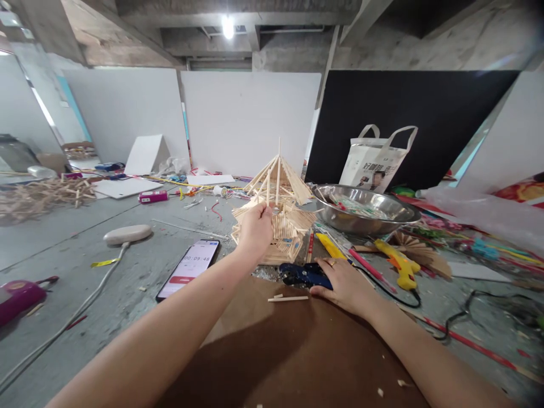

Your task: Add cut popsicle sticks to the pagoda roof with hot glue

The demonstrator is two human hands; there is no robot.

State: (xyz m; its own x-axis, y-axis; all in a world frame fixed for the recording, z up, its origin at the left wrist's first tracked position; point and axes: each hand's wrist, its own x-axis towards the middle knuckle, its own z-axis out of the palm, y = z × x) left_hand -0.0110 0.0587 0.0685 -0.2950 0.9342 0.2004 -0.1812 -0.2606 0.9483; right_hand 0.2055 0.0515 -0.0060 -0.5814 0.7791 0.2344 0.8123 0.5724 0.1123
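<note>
A small pavilion-like model (293,229) of thin wooden sticks stands in front of me, with a pointed, partly open roof. My left hand (257,229) is closed in a pinch at the model's near side, on an upright wooden stick (268,187) below the roof. The stick's lower end is hidden by the fingers. Lower right, my right hand (346,283) is closed around the handles of dark blue pliers (300,275), which lie on the work surface with their head toward the model. Short cut stick pieces (289,298) lie just in front of the pliers on a brown board (255,351).
A phone (191,269) showing a timer lies left of the model. To the right are a steel bowl (365,212), a yellow glue gun (399,263) with a black cord, and a yellow-handled cutter (331,247). A white cable (85,309) runs along the left. Behind stands a tote bag (374,161).
</note>
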